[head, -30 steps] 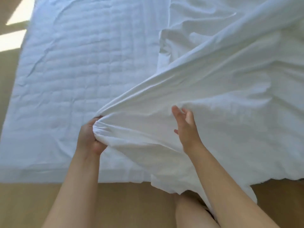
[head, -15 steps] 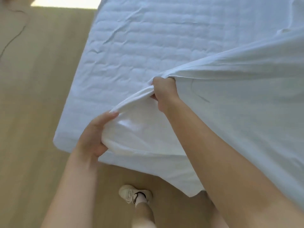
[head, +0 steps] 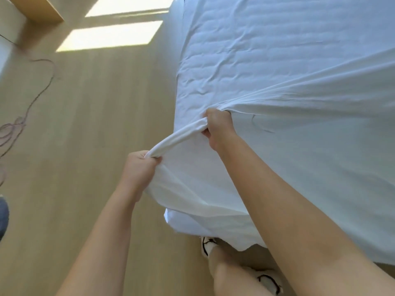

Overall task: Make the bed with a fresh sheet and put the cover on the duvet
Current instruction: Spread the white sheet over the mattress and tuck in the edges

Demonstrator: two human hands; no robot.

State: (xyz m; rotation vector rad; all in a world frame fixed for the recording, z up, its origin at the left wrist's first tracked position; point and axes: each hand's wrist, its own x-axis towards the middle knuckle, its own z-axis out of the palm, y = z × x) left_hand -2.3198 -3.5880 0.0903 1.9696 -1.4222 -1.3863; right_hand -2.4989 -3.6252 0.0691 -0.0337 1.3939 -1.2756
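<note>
Left hand (head: 140, 165) fisted on sheet (head: 299, 129) edge, off bed corner above floor (head: 96, 124). Right hand (head: 218, 124) fisted on same edge, over mattress (head: 267, 50). Edge bunched into taut rope between fists.

Risks: uneven pull skews sheet; grip slips; edge falls short of corner.

Rope's long axis runs lower left to upper right; sheet fans right across bed.

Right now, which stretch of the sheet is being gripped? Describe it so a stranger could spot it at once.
Start at the quilted mattress filling the upper right, then follow its near left corner. There the fresh sheet bunches into a rolled band strung between the left hand and right hand. Unlike the flat cloth around it, it is gathered thick and pulled taut.
</note>
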